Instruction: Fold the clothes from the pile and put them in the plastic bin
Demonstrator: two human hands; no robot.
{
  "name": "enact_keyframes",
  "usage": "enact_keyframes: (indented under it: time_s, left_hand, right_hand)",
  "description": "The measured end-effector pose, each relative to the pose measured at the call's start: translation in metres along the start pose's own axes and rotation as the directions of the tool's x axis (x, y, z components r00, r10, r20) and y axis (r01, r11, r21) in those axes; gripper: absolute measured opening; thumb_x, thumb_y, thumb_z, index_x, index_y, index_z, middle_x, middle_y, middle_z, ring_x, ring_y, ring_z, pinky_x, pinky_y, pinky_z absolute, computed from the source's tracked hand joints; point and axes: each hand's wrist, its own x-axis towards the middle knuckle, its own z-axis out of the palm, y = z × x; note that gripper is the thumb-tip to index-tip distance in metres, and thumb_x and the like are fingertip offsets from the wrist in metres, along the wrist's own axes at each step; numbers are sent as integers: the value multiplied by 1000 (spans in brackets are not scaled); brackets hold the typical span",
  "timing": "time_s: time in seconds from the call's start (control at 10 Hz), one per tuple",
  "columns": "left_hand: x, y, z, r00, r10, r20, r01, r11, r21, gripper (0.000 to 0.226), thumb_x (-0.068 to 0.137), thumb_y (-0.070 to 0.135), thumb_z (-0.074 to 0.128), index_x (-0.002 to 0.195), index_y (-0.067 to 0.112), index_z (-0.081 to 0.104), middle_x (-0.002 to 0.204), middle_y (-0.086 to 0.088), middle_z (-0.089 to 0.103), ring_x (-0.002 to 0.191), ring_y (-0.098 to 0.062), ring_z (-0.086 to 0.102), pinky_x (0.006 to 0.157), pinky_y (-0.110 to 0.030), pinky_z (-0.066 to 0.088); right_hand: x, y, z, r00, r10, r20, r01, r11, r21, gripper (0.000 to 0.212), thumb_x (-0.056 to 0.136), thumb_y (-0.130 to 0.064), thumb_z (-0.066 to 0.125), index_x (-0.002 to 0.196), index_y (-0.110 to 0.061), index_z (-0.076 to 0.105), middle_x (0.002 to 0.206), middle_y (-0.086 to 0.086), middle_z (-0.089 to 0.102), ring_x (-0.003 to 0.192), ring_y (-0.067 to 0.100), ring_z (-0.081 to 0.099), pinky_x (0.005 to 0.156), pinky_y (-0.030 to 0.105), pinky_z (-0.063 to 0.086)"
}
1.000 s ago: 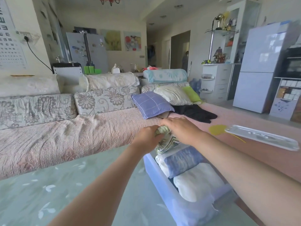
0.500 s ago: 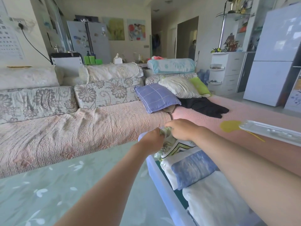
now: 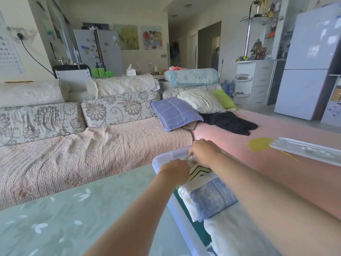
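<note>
A pale plastic bin [image 3: 162,160] sits low at centre right, holding a row of folded clothes. At its far end is a folded white garment with yellow-green and black stripes [image 3: 198,173]. My left hand [image 3: 175,173] and my right hand [image 3: 204,153] both grip this garment, fingers curled down into the bin's far end. Nearer to me lie a folded white and blue piece [image 3: 210,197] and a folded white piece [image 3: 234,235]. A black garment [image 3: 228,121] lies spread on the pink cover beyond the bin.
The bin's clear lid [image 3: 306,150] rests on the pink cover at right, over a yellow patch [image 3: 258,144]. A floral sofa [image 3: 92,141] with a blue checked cushion [image 3: 175,113] fills the left. A green patterned surface [image 3: 64,218] lies in front.
Both hands have pushed the striped garment down and further toward the bin's far end. My view has moved closer, and the bin's far rim now shows.
</note>
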Motion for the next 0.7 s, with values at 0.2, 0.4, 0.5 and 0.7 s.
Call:
enact_keyframes:
  time_s: [0.2,0.4,0.5,0.7]
  left_hand:
    - [13,-8,1,999,-38,32,36,997,65,46,103,28,22,147,26,35,141,-13,46,129,-33,42,102,-46,36]
    - [9,0,7,986,-23,165,13,998,59,59,99,24,29,155,20,13,153,-6,32,138,-35,32,107,-49,29]
    - [13,-3,4,984,-22,177,26,999,-18,54,101,31,21,155,25,15,154,-5,34,140,-32,32,108,-47,28]
    - [-5,-5,-7,999,-10,-30,10,1000,-16,49,101,42,18,138,18,41,141,-11,46,127,-36,45,97,-51,36]
  right_hand:
    - [-3,-8,22,993,27,118,-41,992,118,28,94,-24,43,109,-28,67,112,5,65,103,28,59,76,35,41]
    - [-15,2,36,913,80,400,-215,928,304,55,97,-48,16,150,-47,28,155,7,33,140,29,32,113,49,26]
    - [-17,0,33,923,82,376,-197,940,278,52,100,-45,16,149,-40,33,152,9,37,137,30,34,109,49,30]
    - [-30,2,5,984,78,161,-128,934,334,49,98,-48,21,132,-34,53,151,-1,43,135,24,41,104,48,38]
